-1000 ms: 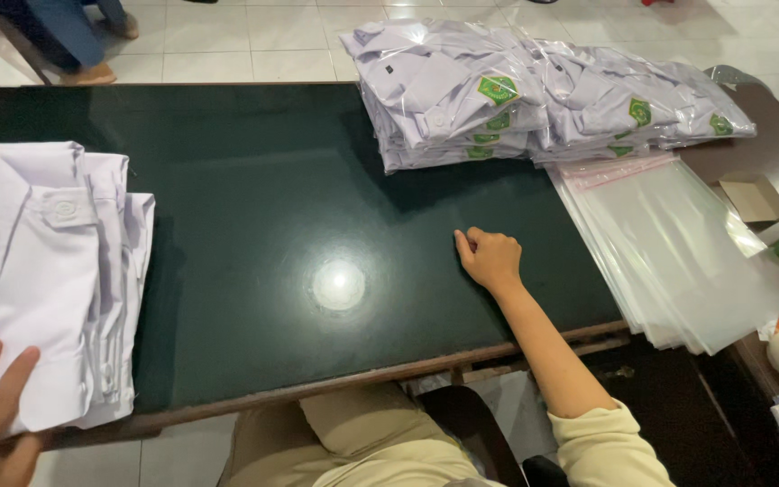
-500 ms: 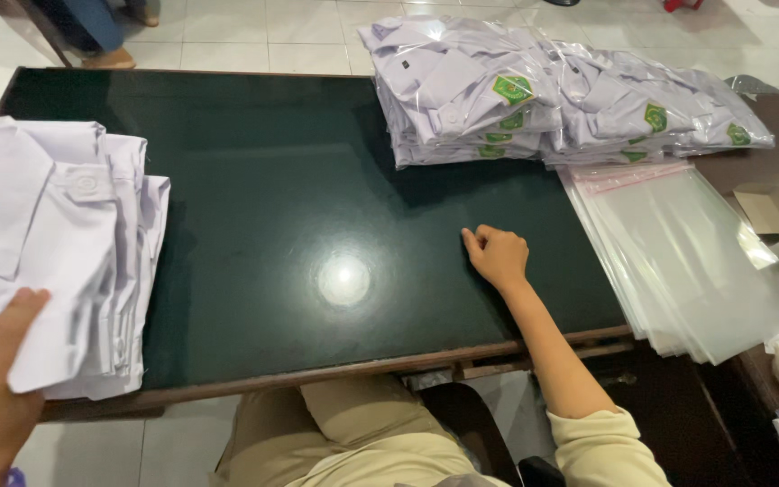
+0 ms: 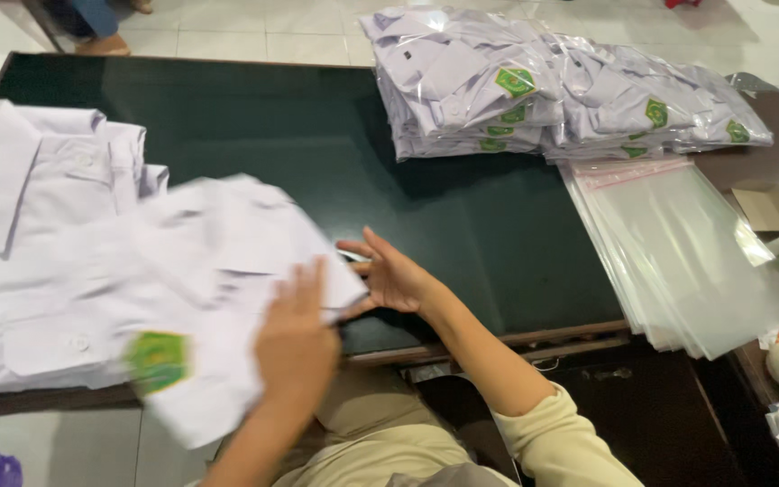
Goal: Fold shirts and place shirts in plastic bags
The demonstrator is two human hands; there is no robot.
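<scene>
Resting flat on a folded white shirt [image 3: 227, 298] at the green table's [image 3: 462, 234] near edge, the left hand [image 3: 295, 338] steadies it; the right hand [image 3: 389, 275], fingers spread, touches its corner.

At one o'clock, bagged shirts [image 3: 552, 99] in clear plastic are lying stacked on the worktop [image 3: 462, 225], each showing a green badge label [image 3: 516, 82]. At three o'clock, empty clear bags [image 3: 687, 252] are lying flat; a small brown box [image 3: 765, 208] is sitting beside them.
</scene>
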